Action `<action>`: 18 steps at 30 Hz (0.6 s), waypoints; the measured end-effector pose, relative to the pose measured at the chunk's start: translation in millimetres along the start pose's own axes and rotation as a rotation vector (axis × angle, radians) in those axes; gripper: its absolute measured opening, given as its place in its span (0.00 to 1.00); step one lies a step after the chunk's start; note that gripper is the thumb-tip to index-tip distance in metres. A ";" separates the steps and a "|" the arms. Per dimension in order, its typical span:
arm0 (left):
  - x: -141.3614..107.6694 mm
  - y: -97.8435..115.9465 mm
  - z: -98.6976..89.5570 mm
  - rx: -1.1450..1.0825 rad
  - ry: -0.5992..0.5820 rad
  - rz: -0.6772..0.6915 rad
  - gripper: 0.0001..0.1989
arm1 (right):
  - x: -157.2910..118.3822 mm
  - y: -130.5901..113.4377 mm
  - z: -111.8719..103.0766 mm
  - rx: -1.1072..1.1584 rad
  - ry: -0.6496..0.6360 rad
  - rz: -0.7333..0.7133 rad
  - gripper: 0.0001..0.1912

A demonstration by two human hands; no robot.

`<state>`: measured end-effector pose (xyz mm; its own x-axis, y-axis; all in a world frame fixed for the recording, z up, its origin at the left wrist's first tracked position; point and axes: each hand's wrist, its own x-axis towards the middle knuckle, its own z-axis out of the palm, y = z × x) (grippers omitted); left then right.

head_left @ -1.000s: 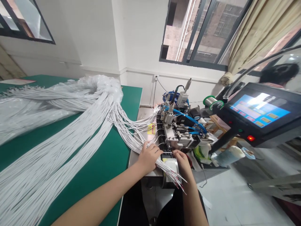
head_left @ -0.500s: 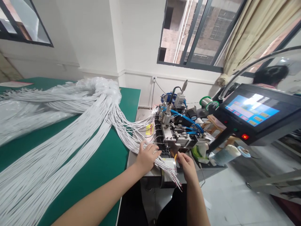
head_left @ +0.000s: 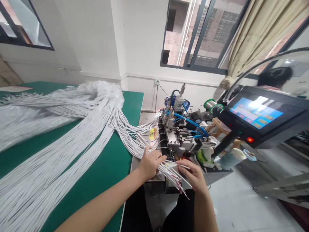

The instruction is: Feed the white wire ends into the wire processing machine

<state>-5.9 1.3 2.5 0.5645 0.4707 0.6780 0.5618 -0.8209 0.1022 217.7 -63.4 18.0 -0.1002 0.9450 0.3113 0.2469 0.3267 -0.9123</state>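
Carefully, my right hand (head_left: 194, 175) pinches a single white cable (head_left: 184, 167) between thumb and fingers, just in front of the machine (head_left: 172, 137). My left hand (head_left: 151, 164) curls over the bundle (head_left: 135, 149), thumb and forefinger near one another; I can't tell how firmly those fingers press, or whether they hold one strand apart. The bundle drapes from the green table (head_left: 108, 174) past the machine's near corner, its loose, red-marked ends (head_left: 177, 184) fanned just below my right fingers. They lie so close that the pinched cable could snag or cross a neighbour if I pulled it sideways. A loose left hold could let strands slide under the weight hanging off the table, and fingertips straying toward the metal parts could get nipped if those moved.
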 end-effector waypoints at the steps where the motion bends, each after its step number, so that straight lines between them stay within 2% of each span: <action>1: 0.2 -0.2 0.1 0.009 0.004 0.023 0.19 | 0.2 3.5 0.7 0.012 0.061 0.003 0.09; 6: 3.4 2.1 -3.9 0.034 0.033 0.228 0.21 | 2.7 22.2 5.2 0.139 0.378 0.131 0.10; 10: 5.3 6.2 -8.4 0.052 0.054 0.211 0.16 | 3.9 27.7 9.9 0.215 0.545 0.183 0.13; 12: 5.6 7.3 -9.3 0.039 0.061 0.200 0.15 | 3.3 27.3 12.4 0.204 0.568 0.200 0.14; 18: 5.1 7.9 -6.3 0.050 0.034 0.187 0.13 | 2.6 22.9 18.2 0.147 0.521 0.183 0.14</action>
<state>-2.3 -4.8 11.4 0.6417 0.2992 0.7062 0.4786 -0.8757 -0.0639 205.5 -53.7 -6.8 0.4290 0.8807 0.2006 0.0751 0.1866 -0.9796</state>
